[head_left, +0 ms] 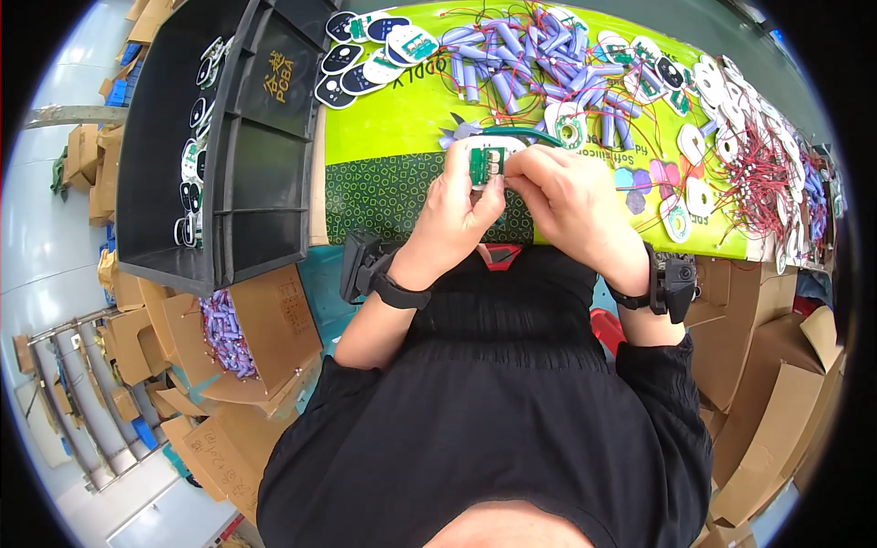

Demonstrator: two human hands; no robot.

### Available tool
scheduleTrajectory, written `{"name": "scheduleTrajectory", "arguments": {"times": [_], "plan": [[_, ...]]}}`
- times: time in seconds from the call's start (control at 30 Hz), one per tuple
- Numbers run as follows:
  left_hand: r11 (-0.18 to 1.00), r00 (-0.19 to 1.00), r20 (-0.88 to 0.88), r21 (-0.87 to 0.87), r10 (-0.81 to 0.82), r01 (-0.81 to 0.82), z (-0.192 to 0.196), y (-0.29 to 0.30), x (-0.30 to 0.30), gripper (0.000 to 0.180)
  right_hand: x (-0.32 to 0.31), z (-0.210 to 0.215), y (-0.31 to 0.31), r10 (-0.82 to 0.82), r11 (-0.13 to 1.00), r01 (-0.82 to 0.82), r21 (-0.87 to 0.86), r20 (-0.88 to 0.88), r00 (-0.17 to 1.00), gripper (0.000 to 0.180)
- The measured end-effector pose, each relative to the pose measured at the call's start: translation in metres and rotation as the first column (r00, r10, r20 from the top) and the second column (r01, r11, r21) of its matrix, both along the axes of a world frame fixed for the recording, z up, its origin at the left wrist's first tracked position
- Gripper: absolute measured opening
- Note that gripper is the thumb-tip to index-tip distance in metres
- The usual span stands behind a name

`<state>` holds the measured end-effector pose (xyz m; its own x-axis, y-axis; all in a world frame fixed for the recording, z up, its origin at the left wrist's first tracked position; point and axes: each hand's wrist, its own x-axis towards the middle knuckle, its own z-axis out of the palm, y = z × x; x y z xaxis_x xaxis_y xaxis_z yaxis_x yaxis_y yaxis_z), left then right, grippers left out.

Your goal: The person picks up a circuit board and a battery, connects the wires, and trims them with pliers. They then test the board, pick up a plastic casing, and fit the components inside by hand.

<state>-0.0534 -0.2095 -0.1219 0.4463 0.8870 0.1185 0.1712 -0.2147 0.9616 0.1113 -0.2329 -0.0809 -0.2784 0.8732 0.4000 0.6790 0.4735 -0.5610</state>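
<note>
Over the near part of the mat, my left hand (454, 205) is closed around a white plastic panel with a green circuit board (478, 168), its thumb along the lower edge. Pale metal parts sit on the board. My right hand (574, 194) is pinched at the board's right side; what its fingertips hold is too small to make out. A curved dark green strip (525, 135) shows just beyond the hands. Behind the right fingers lies a white round piece with a green ring-shaped board (570, 130).
Purple cylindrical cells with red wires (539, 55) are heaped at the far middle. White and black panels (352, 64) lie far left, beside a black bin (260, 137). Red-wired white pieces (758, 183) cover the right. An open carton of cells (228, 333) stands at lower left.
</note>
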Motion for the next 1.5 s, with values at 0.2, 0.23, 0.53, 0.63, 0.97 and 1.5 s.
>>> {"name": "scheduleTrajectory", "arguments": {"times": [0.2, 0.23, 0.53, 0.63, 0.97, 1.5], "plan": [[0.999, 1.0, 0.004, 0.04, 0.026, -0.027, 0.002, -0.003, 0.003, 0.035, -0.001, -0.001, 0.0, -0.002, 1.0, 0.002, -0.025, -0.017, 1.0, 0.006], [0.999, 1.0, 0.002, 0.04, 0.026, -0.026, 0.001, -0.003, 0.004, 0.035, 0.0, -0.003, 0.0, -0.033, 0.998, 0.033, -0.047, 0.001, 0.999, 0.006], [0.984, 1.0, -0.028, 0.175, -0.014, 0.018, -0.008, -0.002, 0.001, 0.039, 0.002, -0.003, 0.002, -0.061, 0.99, 0.061, -0.129, 0.001, 0.998, 0.005], [0.996, 0.999, -0.03, 0.084, -0.026, 0.029, -0.005, -0.002, 0.002, 0.039, 0.003, -0.004, 0.001, -0.064, 0.987, 0.063, -0.151, -0.005, 0.998, 0.005], [0.989, 0.996, -0.011, 0.119, -0.084, 0.084, 0.003, -0.002, -0.001, 0.034, -0.005, -0.015, -0.001, -0.098, 0.995, 0.099, 0.003, -0.103, 0.99, 0.006], [0.995, 0.997, -0.049, 0.077, -0.062, 0.065, -0.005, 0.003, -0.01, 0.028, -0.031, -0.039, -0.005, -0.189, 0.953, 0.237, 0.191, -0.238, 0.953, 0.012]]}}
